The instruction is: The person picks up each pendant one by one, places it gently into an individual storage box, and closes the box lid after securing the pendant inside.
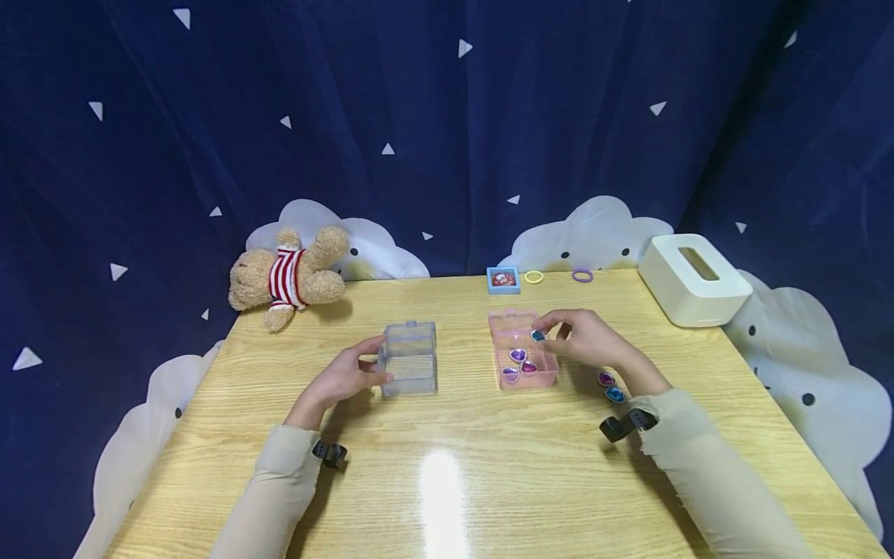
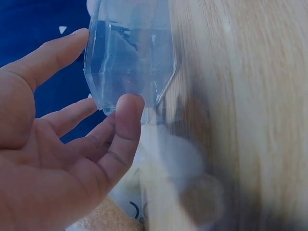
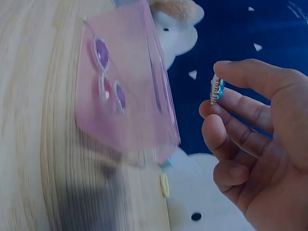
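My left hand [image 1: 349, 371], its fingers spread and relaxed, touches the left side of a clear plastic box [image 1: 410, 376]; in the left wrist view its fingertips meet the end of that box [image 2: 132, 57]. My right hand [image 1: 585, 338] pinches a blue-green gem [image 1: 538, 335] between thumb and finger, above the right side of an open pink plastic box [image 1: 541, 380]. Seen edge-on in the right wrist view, the gem [image 3: 216, 90] has a beaded rim. Inside the pink box lie several gems, among them a purple one [image 1: 518, 355] and a magenta one [image 1: 528, 366].
Beneath the right forearm lie a magenta gem [image 1: 606, 379] and a blue gem [image 1: 615, 394]. Along the back edge are a blue-framed picture [image 1: 503, 289], a yellow ring [image 1: 534, 272] and a purple ring [image 1: 582, 269]. A teddy bear [image 1: 286, 279] lies back left, a white tissue box [image 1: 691, 299] back right.
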`<act>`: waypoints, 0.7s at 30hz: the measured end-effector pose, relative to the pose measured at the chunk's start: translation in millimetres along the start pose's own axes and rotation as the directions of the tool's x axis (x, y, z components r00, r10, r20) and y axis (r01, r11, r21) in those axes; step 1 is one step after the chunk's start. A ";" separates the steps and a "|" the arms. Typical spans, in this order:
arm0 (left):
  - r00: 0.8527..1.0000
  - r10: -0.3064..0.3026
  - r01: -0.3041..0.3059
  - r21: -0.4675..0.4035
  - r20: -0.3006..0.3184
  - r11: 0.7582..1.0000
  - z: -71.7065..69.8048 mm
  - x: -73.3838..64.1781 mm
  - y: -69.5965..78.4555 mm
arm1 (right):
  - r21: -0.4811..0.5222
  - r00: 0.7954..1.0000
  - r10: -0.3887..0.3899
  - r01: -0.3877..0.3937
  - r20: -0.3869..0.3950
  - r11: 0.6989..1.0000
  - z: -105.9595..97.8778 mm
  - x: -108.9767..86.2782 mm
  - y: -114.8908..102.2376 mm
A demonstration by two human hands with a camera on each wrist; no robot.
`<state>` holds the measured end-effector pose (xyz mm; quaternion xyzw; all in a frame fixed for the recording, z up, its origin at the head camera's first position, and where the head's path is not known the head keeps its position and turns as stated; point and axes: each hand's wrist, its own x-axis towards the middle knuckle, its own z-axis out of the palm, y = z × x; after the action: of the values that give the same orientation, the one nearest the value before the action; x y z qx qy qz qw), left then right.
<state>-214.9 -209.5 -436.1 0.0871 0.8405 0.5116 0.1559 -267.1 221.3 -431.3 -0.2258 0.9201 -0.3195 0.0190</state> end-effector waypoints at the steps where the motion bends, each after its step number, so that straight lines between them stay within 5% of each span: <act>1: 1.000 0.000 0.000 -0.001 0.000 1.000 0.5 -2.2 3.2 | 0.010 1.000 -0.002 0.002 0.004 1.000 2.2 1.7 -2.8; 10: 1.000 -0.004 0.004 0.008 -0.009 1.000 1.0 -1.1 1.1 | 0.084 0.999 -0.035 0.034 0.015 0.996 23.7 12.7 -33.6; 21: 1.000 -0.006 0.006 0.010 -0.012 1.000 -0.5 11.9 -21.4 | 0.128 0.979 -0.203 0.200 0.011 0.971 50.7 27.7 -59.4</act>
<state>-225.9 -216.2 -457.0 0.0823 0.8441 0.5075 0.1521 -259.0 138.9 -433.1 -0.3203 0.8701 -0.3745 0.0116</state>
